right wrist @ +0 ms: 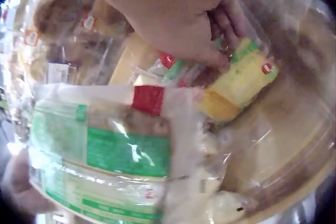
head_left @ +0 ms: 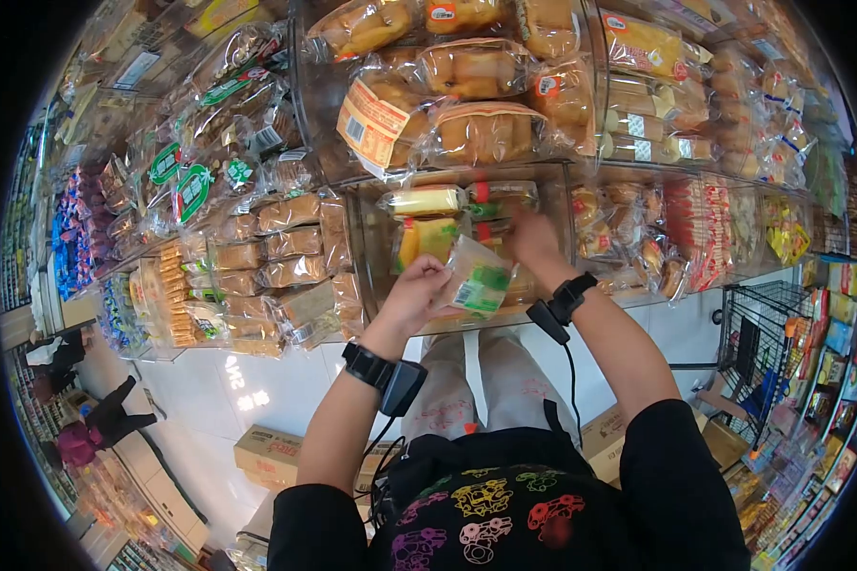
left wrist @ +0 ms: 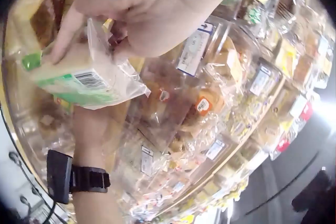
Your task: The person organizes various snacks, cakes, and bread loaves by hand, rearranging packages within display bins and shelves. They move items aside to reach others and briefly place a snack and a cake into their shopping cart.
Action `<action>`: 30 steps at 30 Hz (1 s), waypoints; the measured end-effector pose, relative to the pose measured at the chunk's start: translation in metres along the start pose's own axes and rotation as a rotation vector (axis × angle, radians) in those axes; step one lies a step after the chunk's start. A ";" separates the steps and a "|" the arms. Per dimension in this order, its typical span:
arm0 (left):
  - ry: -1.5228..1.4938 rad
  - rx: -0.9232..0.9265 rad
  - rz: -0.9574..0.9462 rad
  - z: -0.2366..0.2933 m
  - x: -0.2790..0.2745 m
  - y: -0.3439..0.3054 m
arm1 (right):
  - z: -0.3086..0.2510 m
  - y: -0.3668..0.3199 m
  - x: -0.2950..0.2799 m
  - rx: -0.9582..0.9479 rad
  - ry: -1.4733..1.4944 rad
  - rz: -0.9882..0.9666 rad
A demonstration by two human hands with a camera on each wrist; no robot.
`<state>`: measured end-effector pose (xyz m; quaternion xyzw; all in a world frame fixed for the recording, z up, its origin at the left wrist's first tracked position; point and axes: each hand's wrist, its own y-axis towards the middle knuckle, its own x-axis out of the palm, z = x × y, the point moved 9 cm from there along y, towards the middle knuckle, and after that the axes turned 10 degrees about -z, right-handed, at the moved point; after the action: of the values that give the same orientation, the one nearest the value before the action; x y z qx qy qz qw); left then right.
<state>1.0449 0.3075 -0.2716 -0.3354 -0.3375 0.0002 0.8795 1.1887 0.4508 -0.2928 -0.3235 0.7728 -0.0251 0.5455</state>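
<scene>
My left hand [head_left: 414,293] grips the edge of a clear plastic packet of bread [head_left: 484,285] with green print and a barcode, held up in front of the shelf bin. In the right wrist view, that packet's face [right wrist: 128,150] shows a red patch and green panels. My right hand [head_left: 535,240] reaches into the bin [head_left: 554,195], its fingers partly blurred. There its thumb and curled fingers pinch the edge of a yellow-and-green packet [right wrist: 237,85]. Beside it in the bin lie a red-and-green packet [head_left: 486,193], a pale wrapped roll [head_left: 425,200] and a yellow packet [head_left: 411,246].
Clear dividers part this bin from wrapped brown loaves [head_left: 295,243] on the left and red-striped packets [head_left: 700,224] on the right. Large bagged buns [head_left: 486,133] fill the tier above. A shopping cart [head_left: 757,333] stands to the right, and cardboard boxes [head_left: 269,457] sit on the floor.
</scene>
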 end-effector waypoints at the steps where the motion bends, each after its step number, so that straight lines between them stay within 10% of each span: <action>1: -0.103 -0.055 -0.017 -0.012 0.004 0.006 | 0.004 0.000 0.000 0.003 -0.005 0.000; 3: -0.081 -0.006 -0.066 -0.034 -0.003 0.033 | 0.012 -0.006 0.046 0.066 0.678 -0.553; 7: 0.207 0.084 -0.099 -0.063 -0.015 0.071 | -0.019 -0.037 0.029 -0.290 1.055 -0.639; 10: 0.394 0.084 -0.033 -0.066 -0.019 0.071 | -0.040 -0.043 0.024 -0.531 0.353 -0.436; 15: 1.589 0.109 0.247 0.018 0.028 0.022 | -0.053 -0.032 0.024 -0.213 -0.398 -0.415; 21: 2.044 0.331 0.487 0.037 0.009 0.030 | -0.071 -0.031 0.039 -0.145 -0.501 -0.371; 30: 2.133 0.089 0.535 0.041 -0.019 0.048 | -0.036 0.006 0.085 0.146 -0.367 -0.216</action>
<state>1.0173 0.3644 -0.2887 -0.1938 0.6795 -0.0872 0.7022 1.1383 0.3994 -0.3511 -0.3631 0.6177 -0.0800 0.6930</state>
